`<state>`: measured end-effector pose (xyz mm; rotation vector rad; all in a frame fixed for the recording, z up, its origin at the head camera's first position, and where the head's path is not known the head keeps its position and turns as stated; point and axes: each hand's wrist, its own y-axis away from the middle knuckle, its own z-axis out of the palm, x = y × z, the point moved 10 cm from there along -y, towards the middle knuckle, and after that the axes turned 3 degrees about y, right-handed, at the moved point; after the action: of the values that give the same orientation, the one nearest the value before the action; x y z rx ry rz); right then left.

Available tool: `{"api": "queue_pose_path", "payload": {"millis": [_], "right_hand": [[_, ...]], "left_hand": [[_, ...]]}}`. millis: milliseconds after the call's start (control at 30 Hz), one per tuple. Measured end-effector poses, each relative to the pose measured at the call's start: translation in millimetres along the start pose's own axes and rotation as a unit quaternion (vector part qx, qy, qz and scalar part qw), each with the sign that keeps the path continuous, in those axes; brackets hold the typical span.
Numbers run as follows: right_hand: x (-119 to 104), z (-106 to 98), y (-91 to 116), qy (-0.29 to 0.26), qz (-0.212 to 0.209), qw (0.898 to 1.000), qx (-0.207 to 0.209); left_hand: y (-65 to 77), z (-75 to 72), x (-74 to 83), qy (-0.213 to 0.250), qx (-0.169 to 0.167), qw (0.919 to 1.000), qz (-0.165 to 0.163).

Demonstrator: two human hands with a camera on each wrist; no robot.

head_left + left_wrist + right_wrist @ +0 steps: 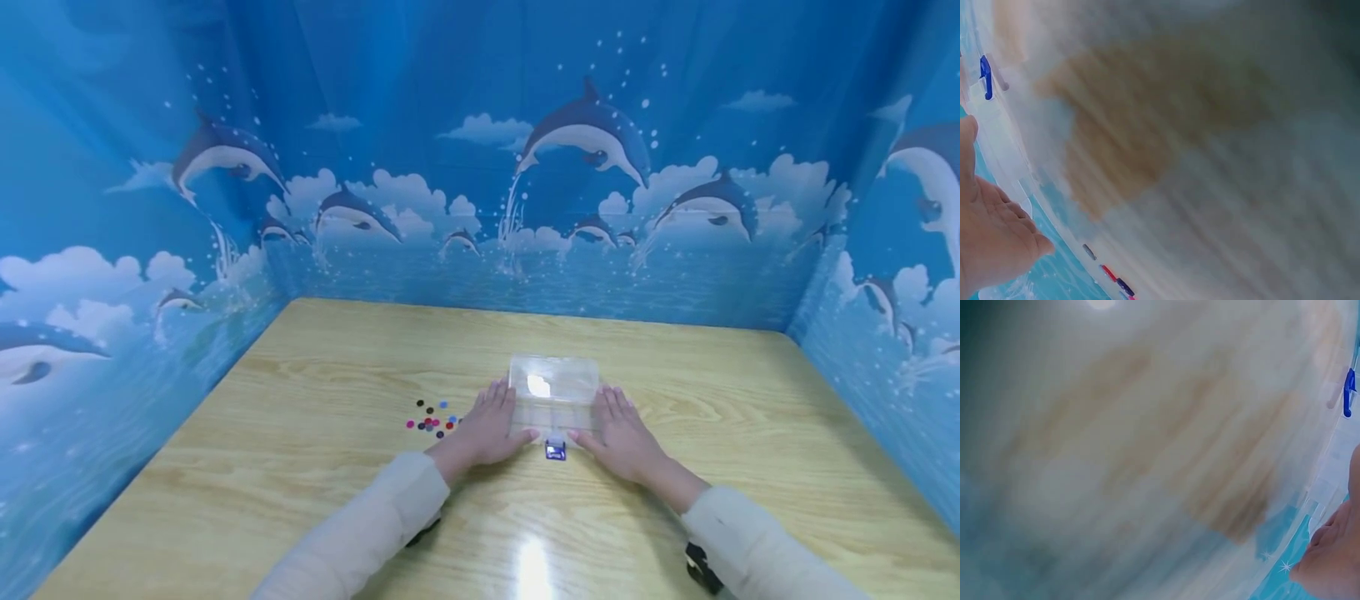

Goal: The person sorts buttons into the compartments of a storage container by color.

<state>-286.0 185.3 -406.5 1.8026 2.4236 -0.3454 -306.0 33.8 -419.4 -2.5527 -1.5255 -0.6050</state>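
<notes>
A clear plastic box (558, 414) lies on the table between the two hands, its transparent lid (553, 379) raised at the back. A blue latch (555, 451) sticks out at its front; the left wrist view shows the same blue latch (985, 77) at the edge. My left hand (489, 427) lies along the box's left side, fingers straight and pointing away, thumb toward the latch. Mirroring it, my right hand (622, 437) lies along the right side with straight fingers. Both hands touch or border the box walls without curling round them.
Several small coloured discs (429, 422), black, red, pink and blue, are scattered on the wooden table (360, 500) just left of the left hand. A blue dolphin-print curtain (450, 275) encloses the table at the back and both sides.
</notes>
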Motion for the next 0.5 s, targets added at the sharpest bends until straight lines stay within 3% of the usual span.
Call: {"api": "queue_pose_path", "payload": {"millis": [500], "right_hand": [[-4.5,1.0,6.1,0.013,-0.02,1.0,0.019]], "left_hand": [[8.0,2.2,1.6,-0.004,0.003,1.0,0.002]]}}
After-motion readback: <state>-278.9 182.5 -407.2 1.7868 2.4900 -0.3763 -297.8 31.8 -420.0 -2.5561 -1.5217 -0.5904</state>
